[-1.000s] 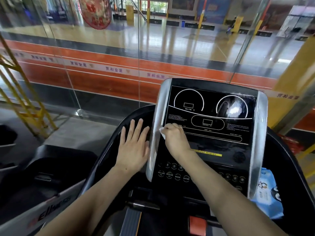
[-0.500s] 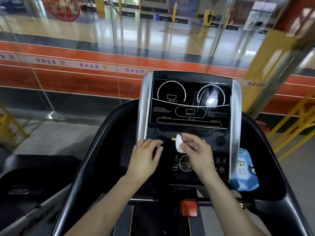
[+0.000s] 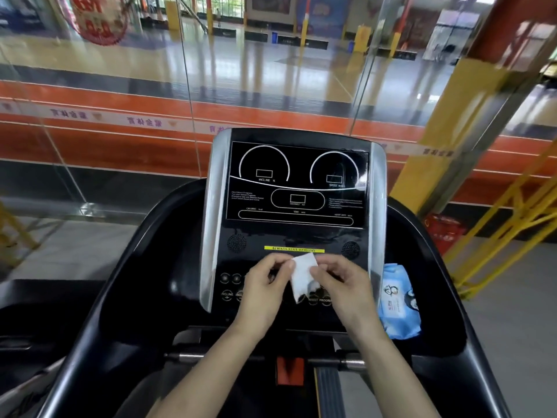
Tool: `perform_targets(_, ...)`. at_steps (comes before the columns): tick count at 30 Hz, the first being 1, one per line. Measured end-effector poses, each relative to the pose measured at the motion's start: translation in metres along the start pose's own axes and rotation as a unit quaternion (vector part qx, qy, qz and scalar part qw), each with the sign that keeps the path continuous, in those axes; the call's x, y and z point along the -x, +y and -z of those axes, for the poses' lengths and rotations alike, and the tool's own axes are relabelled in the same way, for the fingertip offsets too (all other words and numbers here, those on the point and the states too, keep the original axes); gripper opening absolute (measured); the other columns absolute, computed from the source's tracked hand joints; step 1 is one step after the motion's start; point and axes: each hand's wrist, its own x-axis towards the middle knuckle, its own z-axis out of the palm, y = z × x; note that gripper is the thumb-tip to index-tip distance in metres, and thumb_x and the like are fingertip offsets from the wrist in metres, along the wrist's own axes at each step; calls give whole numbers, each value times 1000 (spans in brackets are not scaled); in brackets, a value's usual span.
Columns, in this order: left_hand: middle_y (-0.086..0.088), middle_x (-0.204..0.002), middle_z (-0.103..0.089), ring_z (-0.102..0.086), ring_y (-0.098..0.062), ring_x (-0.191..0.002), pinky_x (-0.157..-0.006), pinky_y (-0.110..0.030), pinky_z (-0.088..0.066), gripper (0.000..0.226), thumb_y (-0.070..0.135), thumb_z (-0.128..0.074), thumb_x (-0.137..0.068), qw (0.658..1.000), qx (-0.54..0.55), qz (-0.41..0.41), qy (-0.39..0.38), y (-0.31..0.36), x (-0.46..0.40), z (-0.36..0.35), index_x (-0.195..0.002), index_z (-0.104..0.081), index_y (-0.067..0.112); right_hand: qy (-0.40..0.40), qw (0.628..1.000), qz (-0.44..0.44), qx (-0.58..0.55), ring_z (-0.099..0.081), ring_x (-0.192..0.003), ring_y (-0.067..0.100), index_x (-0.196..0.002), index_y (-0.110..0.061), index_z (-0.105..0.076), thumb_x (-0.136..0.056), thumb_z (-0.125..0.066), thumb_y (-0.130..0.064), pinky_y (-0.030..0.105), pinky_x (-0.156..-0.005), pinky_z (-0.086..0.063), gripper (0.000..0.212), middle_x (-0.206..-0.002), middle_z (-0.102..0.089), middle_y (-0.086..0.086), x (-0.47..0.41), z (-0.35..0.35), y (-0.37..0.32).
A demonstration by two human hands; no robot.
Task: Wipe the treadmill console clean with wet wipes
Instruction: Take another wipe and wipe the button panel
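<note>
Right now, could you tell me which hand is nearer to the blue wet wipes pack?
Right. The right hand is beside the blue wet wipes pack, just to its left; the left hand lies farther left, beyond the white wipe.

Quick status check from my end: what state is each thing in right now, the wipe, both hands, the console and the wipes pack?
wet wipe: held up between both hands, dark smudge near its lower edge
left hand: pinching the wipe's left edge
right hand: pinching the wipe's right side
console: display dark, nothing lit
wipes pack: lying beside the console's right edge; cannot tell whether its flap is open
</note>
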Motion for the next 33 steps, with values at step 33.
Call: perform_targets(33,-9,-99,-74,-69,-18,-94,-92,-30,-53,18,18,-58,-107,994,53,81,42,-13,3,-32,-95,-69,10,65,994,-76,-46,-53,-74,7,-86,-18,-68,-103,-63,-16,23,-73,-45,18,-77,-60,-7,-3,45,34)
